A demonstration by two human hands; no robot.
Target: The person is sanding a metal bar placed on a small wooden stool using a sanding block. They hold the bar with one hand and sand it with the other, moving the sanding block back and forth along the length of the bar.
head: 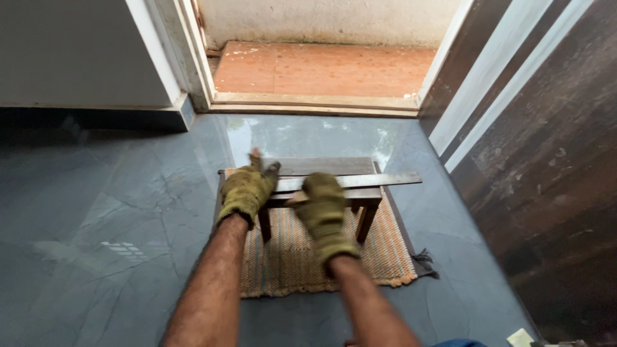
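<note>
Our left hand (246, 191), gloved, presses down on the nine o'clock end of the flat wooden strip (360, 180); our right hand (323, 207) curls narrow, gripping it mid-length. The strip lies across the small stool (321, 186) on a woven mat (385, 257). Unsupported at three o'clock, it could tip or slide off.

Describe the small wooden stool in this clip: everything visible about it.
The wooden stool is low and dark brown, with a flat rectangular top and short legs; two front legs show. It stands upright on a striped woven mat laid on the grey floor near an open doorway. A long flat strip lies across its front edge, overhanging to the right. The gloved left hand rests on its left end; the gloved right hand is over its front, on the strip.
</note>
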